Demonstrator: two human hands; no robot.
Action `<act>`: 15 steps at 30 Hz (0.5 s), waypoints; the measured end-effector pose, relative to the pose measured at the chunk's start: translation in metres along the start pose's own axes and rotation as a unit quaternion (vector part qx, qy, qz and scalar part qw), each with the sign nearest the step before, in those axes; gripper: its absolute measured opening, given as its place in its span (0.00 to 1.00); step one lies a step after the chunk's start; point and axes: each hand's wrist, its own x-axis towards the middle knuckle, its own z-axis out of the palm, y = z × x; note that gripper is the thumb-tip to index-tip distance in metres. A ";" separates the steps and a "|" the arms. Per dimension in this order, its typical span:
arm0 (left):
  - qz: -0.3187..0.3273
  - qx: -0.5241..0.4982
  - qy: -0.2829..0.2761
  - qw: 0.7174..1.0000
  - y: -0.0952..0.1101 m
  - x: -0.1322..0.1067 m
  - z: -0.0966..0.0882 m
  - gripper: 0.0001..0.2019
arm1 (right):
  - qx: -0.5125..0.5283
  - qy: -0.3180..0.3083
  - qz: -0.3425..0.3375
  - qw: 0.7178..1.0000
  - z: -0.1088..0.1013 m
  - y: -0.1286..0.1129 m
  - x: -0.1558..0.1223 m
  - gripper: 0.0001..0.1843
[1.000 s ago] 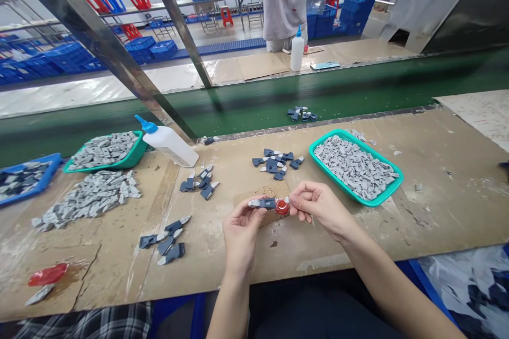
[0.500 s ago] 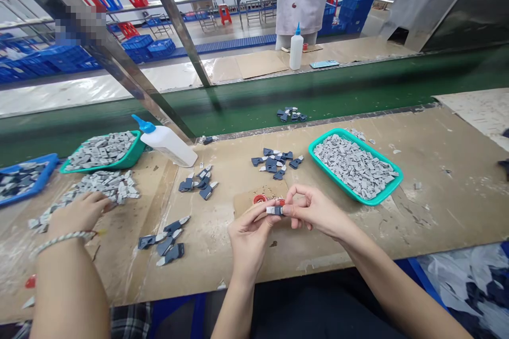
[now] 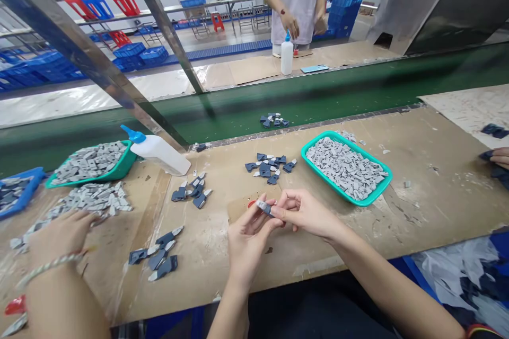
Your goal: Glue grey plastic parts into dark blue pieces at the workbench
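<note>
My left hand (image 3: 248, 238) and my right hand (image 3: 306, 213) meet above the table, both pinching a small grey-and-dark-blue plastic part (image 3: 264, 207) between their fingertips. Directly below them lies a piece of brown cardboard (image 3: 239, 213), with a sliver of a red object (image 3: 251, 204) at its edge, mostly hidden by my fingers. Nearest my right hand is a teal tray (image 3: 324, 183) heaped with grey parts. Close to my left hand sit loose dark-blue parts (image 3: 268, 168).
A co-worker's hand (image 3: 59, 238) rests on loose grey parts at the left, and another hand (image 3: 501, 158) enters at the right edge. A white glue bottle (image 3: 161, 156) lies beyond. A green conveyor belt (image 3: 318, 100) runs behind the table, with a person (image 3: 296, 5) standing past it.
My hands now hold only the small part, with the red object no longer between them. The co-worker's arm has come in at the left. The view has tilted and shifted slightly.
</note>
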 end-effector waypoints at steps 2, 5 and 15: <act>-0.008 0.007 -0.006 1.000 0.002 0.009 -0.004 0.26 | -0.013 -0.029 -0.015 0.999 -0.007 -0.007 0.002 0.20; 0.034 0.062 0.011 0.997 0.001 0.028 -0.025 0.26 | -0.124 0.015 -0.064 0.990 -0.044 -0.019 0.006 0.20; 0.125 0.478 0.225 0.840 0.015 0.083 -0.142 0.21 | -0.551 0.234 -0.014 0.801 -0.183 -0.012 0.063 0.10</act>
